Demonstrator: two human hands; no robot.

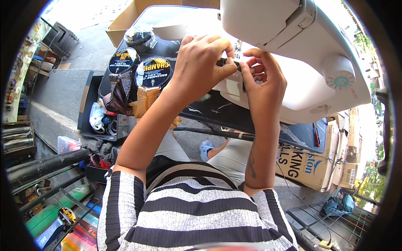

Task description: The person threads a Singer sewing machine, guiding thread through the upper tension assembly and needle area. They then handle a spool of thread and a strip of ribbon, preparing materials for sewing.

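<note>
A white sewing machine (pixel 272 25) stands on a dark marble-patterned table (pixel 201 109), its needle area right behind my hands. Between my fingers is a small dark strip (pixel 222 62), mostly hidden by them. My left hand (pixel 203 58) is closed, thumb and forefinger pinching the strip. My right hand (pixel 264 77) pinches its other side between thumb and fingertips, the remaining fingers curled. Left of my left wrist lie round black printed badges: one with a gold ribbon (pixel 146 98), one beside a dark ribbon (pixel 119 94), and a stack (pixel 140 38) farther back.
A black bin (pixel 86 113) with a plastic bag and rolls sits below the table's left end. Cardboard boxes (pixel 310 167) stand under the right end. A slim red-and-black tool (pixel 317 136) lies near the right edge. A cable (pixel 303 207) trails down at right.
</note>
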